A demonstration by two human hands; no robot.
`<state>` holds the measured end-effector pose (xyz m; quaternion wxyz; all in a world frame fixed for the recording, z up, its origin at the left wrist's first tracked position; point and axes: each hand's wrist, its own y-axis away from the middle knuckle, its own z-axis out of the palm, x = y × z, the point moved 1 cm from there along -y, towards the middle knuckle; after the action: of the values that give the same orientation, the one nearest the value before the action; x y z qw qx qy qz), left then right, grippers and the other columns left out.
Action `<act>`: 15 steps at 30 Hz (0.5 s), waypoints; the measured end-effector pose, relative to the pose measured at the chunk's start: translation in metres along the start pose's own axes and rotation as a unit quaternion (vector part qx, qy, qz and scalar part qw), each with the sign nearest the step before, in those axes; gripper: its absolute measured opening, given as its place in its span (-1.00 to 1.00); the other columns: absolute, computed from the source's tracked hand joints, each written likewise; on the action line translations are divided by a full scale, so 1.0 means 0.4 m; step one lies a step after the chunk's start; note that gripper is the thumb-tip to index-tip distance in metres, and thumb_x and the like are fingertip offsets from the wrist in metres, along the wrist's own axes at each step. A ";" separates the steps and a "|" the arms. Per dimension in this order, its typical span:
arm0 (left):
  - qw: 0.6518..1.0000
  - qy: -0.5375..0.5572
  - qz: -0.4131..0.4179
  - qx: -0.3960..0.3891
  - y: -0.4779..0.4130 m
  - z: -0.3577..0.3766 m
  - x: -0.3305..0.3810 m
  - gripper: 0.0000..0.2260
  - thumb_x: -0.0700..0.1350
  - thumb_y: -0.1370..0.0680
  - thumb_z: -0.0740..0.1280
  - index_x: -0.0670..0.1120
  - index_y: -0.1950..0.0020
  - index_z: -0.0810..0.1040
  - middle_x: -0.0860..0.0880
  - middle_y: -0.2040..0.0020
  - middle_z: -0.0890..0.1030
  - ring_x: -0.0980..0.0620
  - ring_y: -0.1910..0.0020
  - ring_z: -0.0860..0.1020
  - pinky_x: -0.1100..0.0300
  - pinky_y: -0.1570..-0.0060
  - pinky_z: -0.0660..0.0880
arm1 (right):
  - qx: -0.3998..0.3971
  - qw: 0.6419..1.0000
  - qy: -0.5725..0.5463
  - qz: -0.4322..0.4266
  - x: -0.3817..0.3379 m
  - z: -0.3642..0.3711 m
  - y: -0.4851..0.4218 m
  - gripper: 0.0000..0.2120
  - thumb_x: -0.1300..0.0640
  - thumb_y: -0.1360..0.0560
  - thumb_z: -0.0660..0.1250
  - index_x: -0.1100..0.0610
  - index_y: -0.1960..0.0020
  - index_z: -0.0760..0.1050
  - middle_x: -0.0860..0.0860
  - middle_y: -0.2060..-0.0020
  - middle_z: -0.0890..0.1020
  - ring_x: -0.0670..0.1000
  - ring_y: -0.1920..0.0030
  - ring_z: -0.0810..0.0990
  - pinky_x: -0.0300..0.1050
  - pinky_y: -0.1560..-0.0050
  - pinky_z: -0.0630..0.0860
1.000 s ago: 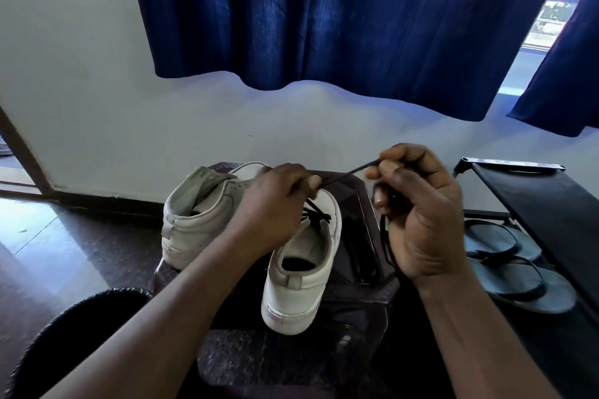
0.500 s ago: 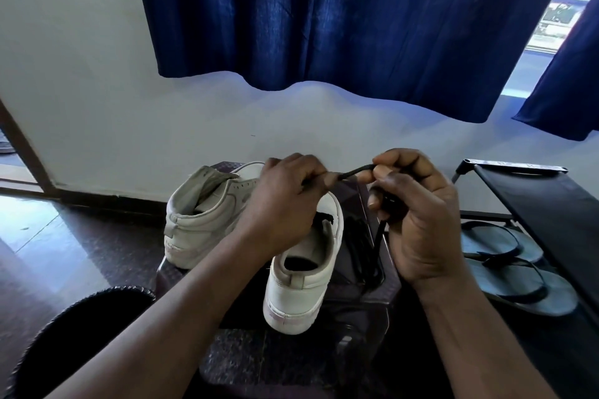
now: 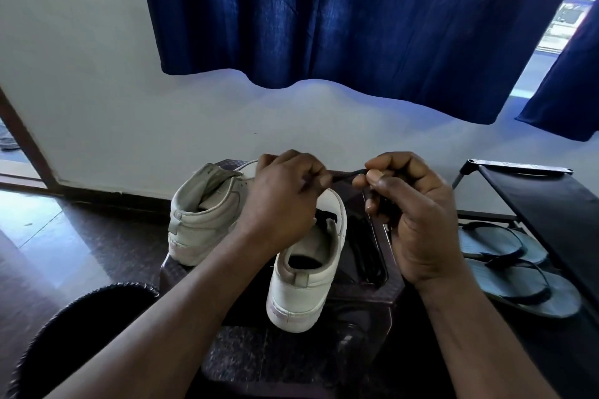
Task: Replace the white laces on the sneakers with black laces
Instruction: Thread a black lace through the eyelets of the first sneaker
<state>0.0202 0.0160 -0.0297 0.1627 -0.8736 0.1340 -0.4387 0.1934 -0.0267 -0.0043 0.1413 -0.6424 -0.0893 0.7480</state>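
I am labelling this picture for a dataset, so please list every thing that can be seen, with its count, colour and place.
near sneaker: 1, white, on the table, heel toward the camera
far sneaker: 1, off-white, on the table, left of the near one
black lace: 1, black, stretched between both hands above the near sneaker
table: 1, dark, centre
curtains: 2, dark blue, hanging at the top
flip-flops: 2, grey-blue, below the rack's top shelf
rack: 1, black, right
round object: 1, black, lower left
left hand: 1, pinches the lace
right hand: 1, pinches the lace
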 end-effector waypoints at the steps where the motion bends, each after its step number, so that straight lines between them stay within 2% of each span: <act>1: 0.999 -0.035 -0.020 -0.005 -0.003 -0.001 -0.017 -0.92 0.03 -0.63 0.39 0.10 0.04 0.65 0.17 -0.05 0.61 -0.02 -0.17 0.41 0.05 -0.16 0.40 | 0.007 1.000 -0.003 0.002 -0.001 -0.007 -0.003 -0.84 0.35 -0.56 0.35 0.13 0.05 0.63 0.16 0.21 0.71 0.05 0.29 0.52 -0.16 0.28 0.42; 4: 0.997 -0.065 -0.038 -0.020 -0.009 0.000 -0.045 -0.83 0.09 -0.61 0.39 0.18 0.18 0.56 0.25 0.10 0.52 -0.08 -0.14 0.48 -0.05 -0.15 0.46 | 0.020 0.999 -0.035 0.012 0.000 -0.017 -0.008 -0.81 0.36 -0.57 0.32 0.11 0.08 0.63 0.13 0.23 0.70 0.01 0.36 0.49 -0.22 0.36 0.36; 6: 0.996 -0.086 -0.037 -0.014 -0.005 0.008 -0.049 -0.81 0.08 -0.60 0.40 0.21 0.20 0.51 0.26 0.14 0.46 -0.08 -0.11 0.48 -0.07 -0.16 0.48 | 0.004 0.995 -0.093 0.022 -0.001 -0.015 -0.009 -0.81 0.32 -0.54 0.34 0.09 0.10 0.65 0.11 0.26 0.68 -0.01 0.38 0.48 -0.24 0.39 0.33; 10: 0.994 -0.107 -0.032 0.007 0.001 0.017 -0.062 -0.92 0.01 -0.58 0.42 0.15 0.11 0.66 0.11 0.08 0.50 -0.13 -0.04 0.53 -0.06 -0.10 0.53 | -0.020 0.969 -0.246 0.036 -0.007 -0.020 -0.018 -0.84 0.22 -0.49 0.29 0.09 0.08 0.65 0.02 0.28 0.63 -0.06 0.41 0.45 -0.24 0.39 0.30; 12: 0.993 -0.115 -0.032 0.007 0.004 0.019 -0.057 -0.93 0.00 -0.58 0.42 0.10 0.07 0.70 0.05 0.08 0.53 -0.09 0.03 0.57 0.03 0.00 0.53 | -0.019 0.966 -0.257 0.035 -0.003 -0.028 -0.019 -0.83 0.21 -0.49 0.29 0.08 0.03 0.66 0.01 0.22 0.65 -0.05 0.38 0.47 -0.24 0.37 0.32; 15: 0.994 -0.100 -0.036 0.010 0.007 0.009 -0.041 -0.91 0.01 -0.57 0.44 0.14 0.13 0.62 0.11 0.15 0.52 0.11 0.16 0.54 0.16 0.13 0.42 | -0.020 0.978 -0.206 0.018 0.009 -0.037 -0.021 -0.75 0.24 -0.52 0.36 0.10 -0.18 0.63 0.04 -0.02 0.72 -0.01 0.24 0.58 -0.22 0.28 0.39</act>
<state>0.0135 0.0202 -0.0448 0.1684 -0.9158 0.0809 -0.3557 0.2083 -0.0183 -0.0075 0.0933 -0.4786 -0.1200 0.8648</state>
